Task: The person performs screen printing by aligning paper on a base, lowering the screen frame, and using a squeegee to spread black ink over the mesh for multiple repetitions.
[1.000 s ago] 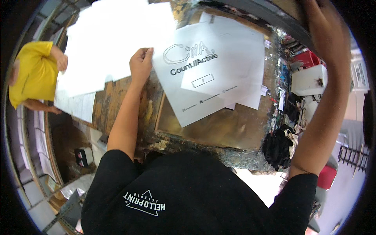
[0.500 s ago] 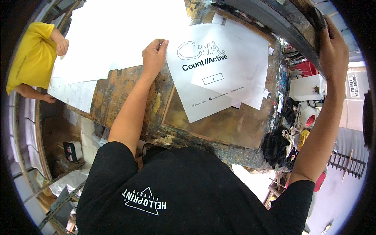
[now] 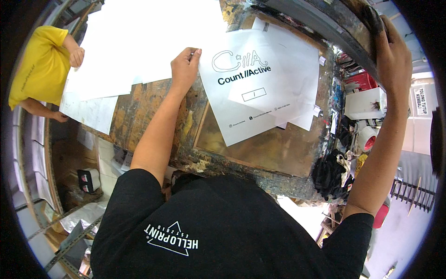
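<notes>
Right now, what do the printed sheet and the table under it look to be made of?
Printed sheet: thin matte white paper, seemingly; it lies flat, its corner pinched by the left hand. Table: probably wood, rough and dull, crusted with brown and yellow stains, likely dried ink or paint.

Left hand (image 3: 185,69) pinching printed white sheet (image 3: 260,100) on paint-stained table (image 3: 153,107), right hand (image 3: 392,56) gripping raised frame (image 3: 316,21)

The dark screen frame (image 3: 320,21) ran out of view at the upper right, its far end cut off, and the fingertips of the right hand (image 3: 392,56) were hidden over its edge. A printed sheet (image 3: 251,100) covered most of the paper (image 3: 297,60) beneath it. The person in yellow (image 3: 39,69) was cropped at the left rim. Clutter (image 3: 353,125) beside the table was too small to identify.
</notes>
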A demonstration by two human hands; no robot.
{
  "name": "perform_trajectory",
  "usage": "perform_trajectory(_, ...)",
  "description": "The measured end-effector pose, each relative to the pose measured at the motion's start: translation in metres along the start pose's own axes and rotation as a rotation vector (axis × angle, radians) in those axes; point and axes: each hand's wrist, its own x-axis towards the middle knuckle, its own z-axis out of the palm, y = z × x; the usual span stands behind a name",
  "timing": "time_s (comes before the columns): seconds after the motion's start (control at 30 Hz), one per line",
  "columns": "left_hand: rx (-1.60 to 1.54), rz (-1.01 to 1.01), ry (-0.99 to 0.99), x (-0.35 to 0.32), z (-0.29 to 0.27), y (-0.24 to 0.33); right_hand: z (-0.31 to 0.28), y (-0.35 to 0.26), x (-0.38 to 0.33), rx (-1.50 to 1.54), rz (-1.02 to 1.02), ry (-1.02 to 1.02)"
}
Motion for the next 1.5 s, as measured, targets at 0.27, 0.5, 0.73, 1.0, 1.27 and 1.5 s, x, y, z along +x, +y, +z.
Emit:
perform_trajectory(0.27, 0.038, 0.025, 0.008, -0.001, 0.0, 0.002, 0.004, 0.007, 0.001, -0.008, -0.01, 0.006)
perform_trajectory(0.5, 0.045, 0.02, 0.013, 0.0, 0.001, 0.001, 0.009, 0.0, 0.001, 0.378, 0.385, -0.062)
perform_trajectory(0.73, 0.045, -0.014, -0.005, 0.001, 0.001, -0.002, -0.071, -0.07, 0.037, 0.577, 0.563, 0.043)
perform_trajectory(1.0, 0.056, 0.014, 0.001, -0.001, -0.001, 0.002, -0.116, -0.095, 0.064, 0.662, 0.598, 0.017)
perform_trajectory(1.27, 0.164, 0.073, 0.035, -0.002, 0.0, 0.003, -0.105, -0.096, 0.057, 0.652, 0.622, 0.071)
perform_trajectory(1.5, 0.073, 0.116, 0.067, -0.004, 0.001, 0.005, -0.11, -0.082, 0.056, 0.789, 0.63, -0.01)
